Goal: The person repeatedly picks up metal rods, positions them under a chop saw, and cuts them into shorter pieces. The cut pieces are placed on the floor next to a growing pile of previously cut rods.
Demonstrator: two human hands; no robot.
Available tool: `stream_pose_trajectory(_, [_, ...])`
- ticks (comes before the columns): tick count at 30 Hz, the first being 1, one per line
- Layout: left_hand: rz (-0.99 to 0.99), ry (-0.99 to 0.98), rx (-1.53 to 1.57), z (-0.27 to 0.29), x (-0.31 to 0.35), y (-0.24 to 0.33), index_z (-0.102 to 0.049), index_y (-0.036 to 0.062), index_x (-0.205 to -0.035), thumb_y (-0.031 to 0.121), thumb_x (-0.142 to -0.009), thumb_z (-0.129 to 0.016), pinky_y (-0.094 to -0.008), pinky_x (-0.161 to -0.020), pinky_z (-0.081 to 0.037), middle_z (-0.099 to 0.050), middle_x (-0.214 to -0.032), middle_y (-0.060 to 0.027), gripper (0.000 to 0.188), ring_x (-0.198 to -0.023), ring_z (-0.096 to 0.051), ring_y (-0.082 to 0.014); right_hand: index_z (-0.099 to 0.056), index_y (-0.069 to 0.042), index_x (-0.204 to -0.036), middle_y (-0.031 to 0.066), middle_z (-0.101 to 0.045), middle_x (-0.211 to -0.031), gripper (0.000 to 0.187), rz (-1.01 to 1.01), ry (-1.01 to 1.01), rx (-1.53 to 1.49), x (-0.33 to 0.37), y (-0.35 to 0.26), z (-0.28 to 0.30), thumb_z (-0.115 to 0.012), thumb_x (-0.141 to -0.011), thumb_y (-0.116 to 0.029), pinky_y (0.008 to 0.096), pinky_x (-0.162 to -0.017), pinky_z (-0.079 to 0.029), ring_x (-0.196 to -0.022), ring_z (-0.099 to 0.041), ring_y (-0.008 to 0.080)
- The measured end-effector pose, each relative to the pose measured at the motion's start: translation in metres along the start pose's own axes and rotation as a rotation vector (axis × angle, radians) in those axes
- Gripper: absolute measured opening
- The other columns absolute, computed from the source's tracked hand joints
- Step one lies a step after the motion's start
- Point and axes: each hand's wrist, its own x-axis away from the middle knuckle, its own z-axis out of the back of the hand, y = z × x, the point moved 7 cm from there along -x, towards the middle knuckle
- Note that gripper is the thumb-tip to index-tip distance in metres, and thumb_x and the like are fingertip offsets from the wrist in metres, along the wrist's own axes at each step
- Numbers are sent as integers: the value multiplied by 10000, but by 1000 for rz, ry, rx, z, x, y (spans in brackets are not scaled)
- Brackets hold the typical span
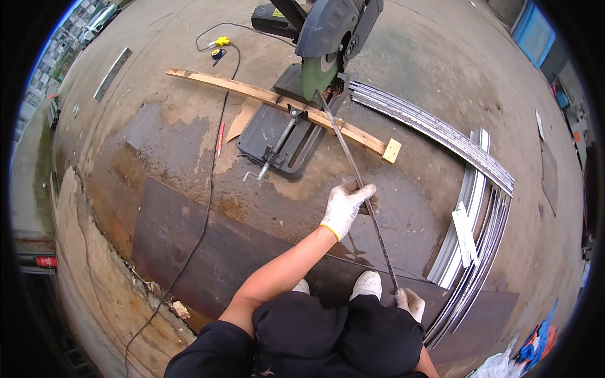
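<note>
A long thin metal bar (pixel 350 154) runs from beside my right leg up to the green disc (pixel 317 77) of a cut-off saw (pixel 328 33). My left hand (pixel 343 209), in a white work glove with a yellow cuff, is closed around the bar near its middle. Close to the bar's near end is my right hand (pixel 411 302), also gloved, its fingers closed on it. The far tip of the bar meets the disc's lower edge; small reddish specks show beside it. A wooden beam (pixel 233 87) lies across the saw's black base (pixel 252 142), by the vise screw (pixel 282 140).
Bundled metal strips (pixel 435 129) and wide light profiles (pixel 463 217) lie to the right. A dark metal sheet (pixel 183 239) is under my feet, crossed by a black cable (pixel 211 183). At the left lie a red marker (pixel 220 138), a tape measure (pixel 218 54) and a yellow plug (pixel 221 41).
</note>
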Motion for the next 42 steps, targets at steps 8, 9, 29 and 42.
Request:
stream_pose_trajectory(8, [-10, -42, 100, -6, -6, -7, -630, -2, -1095, 141, -943, -698, -380, -671, -628, -711, -899, -139, 219, -742, -721, -225, -698, 53, -1079, 62, -639, -684, 214, 124, 233, 150, 3, -10, 9, -630, -985, -126, 255, -519, -471, -543, -582, 98])
stream_pose_trajectory(9, [-8, -40, 102, -9, -5, -5, -641, 4, -1081, 143, -948, -694, -370, -674, -626, -715, -898, -129, 200, -738, -722, -216, -701, 52, -1078, 63, -642, -694, 200, 146, 251, 170, 2, -2, 13, -638, -976, -108, 255, -532, -476, -559, -588, 99])
stream_pose_trajectory(29, [-10, -63, 130, -23, -2, -1, -648, -10, -1129, 162, -946, -709, -379, -737, -637, -718, -949, -120, 259, -817, -724, -223, -713, 30, -968, 76, -646, -778, 183, 403, 521, 183, 8, -22, 22, -752, -792, 58, 281, -678, -516, -710, -623, 131])
stream_pose_trajectory(42, [-20, -66, 124, -22, -3, -3, -651, -20, -1117, 159, -951, -702, -381, -750, -638, -721, -968, -141, 250, -843, -730, -221, -684, -1, -980, 44, -666, -807, 214, 374, 531, 238, 4, -10, 28, -796, -800, 27, 260, -710, -511, -745, -621, 105])
